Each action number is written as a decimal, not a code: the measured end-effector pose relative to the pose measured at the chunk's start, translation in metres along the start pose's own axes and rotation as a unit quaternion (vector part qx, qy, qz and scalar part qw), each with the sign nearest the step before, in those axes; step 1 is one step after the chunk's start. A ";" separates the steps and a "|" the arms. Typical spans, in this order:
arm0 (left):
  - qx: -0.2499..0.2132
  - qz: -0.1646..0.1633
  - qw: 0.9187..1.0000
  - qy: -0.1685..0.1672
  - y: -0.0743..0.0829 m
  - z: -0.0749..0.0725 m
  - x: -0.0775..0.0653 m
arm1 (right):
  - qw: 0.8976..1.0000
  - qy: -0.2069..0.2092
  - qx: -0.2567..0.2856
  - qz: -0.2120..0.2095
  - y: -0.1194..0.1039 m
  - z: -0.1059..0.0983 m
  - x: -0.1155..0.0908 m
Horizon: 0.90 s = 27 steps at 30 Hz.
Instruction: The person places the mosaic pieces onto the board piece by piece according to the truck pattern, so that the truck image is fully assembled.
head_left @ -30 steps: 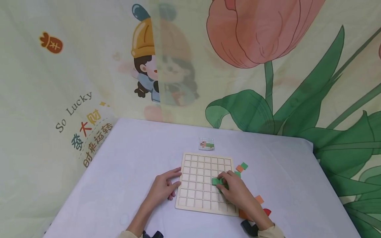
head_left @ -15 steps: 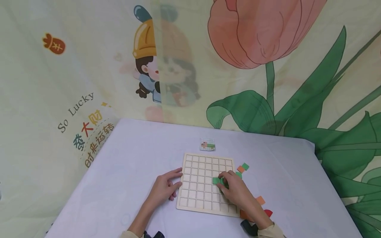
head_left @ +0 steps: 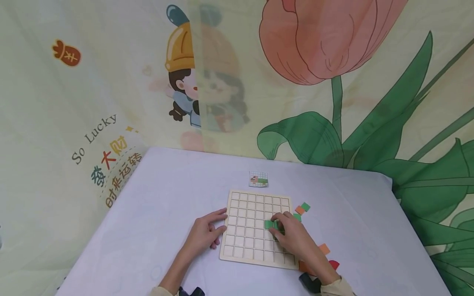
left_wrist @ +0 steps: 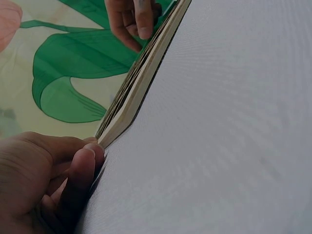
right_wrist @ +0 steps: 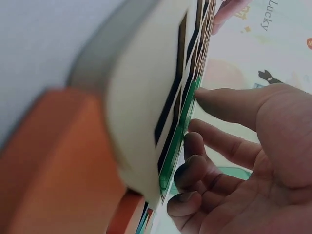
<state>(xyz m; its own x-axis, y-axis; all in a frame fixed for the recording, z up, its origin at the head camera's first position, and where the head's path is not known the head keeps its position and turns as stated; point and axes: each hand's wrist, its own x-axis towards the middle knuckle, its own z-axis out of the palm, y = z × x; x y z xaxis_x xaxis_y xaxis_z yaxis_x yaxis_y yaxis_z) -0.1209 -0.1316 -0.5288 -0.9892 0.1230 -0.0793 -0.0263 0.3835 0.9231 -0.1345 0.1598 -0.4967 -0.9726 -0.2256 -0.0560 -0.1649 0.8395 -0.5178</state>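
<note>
A pale wooden grid board (head_left: 244,238) lies on the table. My left hand (head_left: 201,234) touches its left edge, the index finger and thumb lying apart along the rim; in the left wrist view this hand (left_wrist: 44,170) is at the board's edge. Over the right half of the grid, my right hand (head_left: 292,234) has its thumb and index finger at a green square tile (head_left: 275,225), partly covered by the fingers. Another green tile (head_left: 268,224) lies just left of it. In the right wrist view, a row of green tiles (right_wrist: 171,158) sits under the curled fingers.
Loose green tiles (head_left: 305,206) and an orange tile (head_left: 299,210) lie right of the board. Another orange tile (head_left: 324,248) and a red piece (head_left: 334,264) are by the right forearm. A small picture card (head_left: 258,179) lies behind the board.
The view has shifted slightly. The right hand keeps its place over the green tiles, with only a tiny finger movement; the left hand stays at the board's edge.
</note>
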 end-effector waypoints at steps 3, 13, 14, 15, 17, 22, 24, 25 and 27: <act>-0.004 0.000 1.000 -0.002 0.000 0.001 -0.001 | 1.000 0.002 0.005 0.002 0.004 -0.005 -0.002; 0.008 0.001 1.000 0.003 0.003 0.000 0.000 | 1.000 0.026 -0.001 -0.005 0.022 -0.021 -0.013; 0.008 0.000 1.000 0.004 0.003 0.000 0.000 | 1.000 0.027 -0.002 -0.004 0.024 -0.022 -0.015; 0.009 0.000 1.000 0.005 0.004 0.000 0.000 | 1.000 0.026 -0.005 0.000 0.026 -0.023 -0.016; 0.011 0.000 1.000 0.006 0.004 0.000 0.000 | 1.000 0.024 -0.014 0.009 0.029 -0.025 -0.020; 0.012 -0.002 1.000 0.007 0.005 0.000 -0.001 | 0.999 0.018 -0.025 0.042 0.038 -0.031 -0.029; 0.012 -0.005 1.000 0.009 0.005 0.000 -0.001 | 0.998 0.014 -0.024 0.051 0.041 -0.033 -0.032; 0.013 -0.006 1.000 0.010 0.005 0.000 -0.001 | 0.998 0.011 -0.023 0.056 0.043 -0.034 -0.033; 0.013 -0.007 1.000 0.010 0.005 0.001 0.000 | 0.998 0.009 -0.025 0.064 0.048 -0.035 -0.036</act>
<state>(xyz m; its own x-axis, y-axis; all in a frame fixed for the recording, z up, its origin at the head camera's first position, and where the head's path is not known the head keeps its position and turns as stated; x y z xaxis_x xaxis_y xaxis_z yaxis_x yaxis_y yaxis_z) -0.1204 -0.1290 -0.5248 -0.9916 0.0985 -0.0840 -0.0366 0.4087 0.9119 -0.1136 0.2254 -0.4891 -0.9890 -0.1061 -0.1027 -0.0468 0.8848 -0.4636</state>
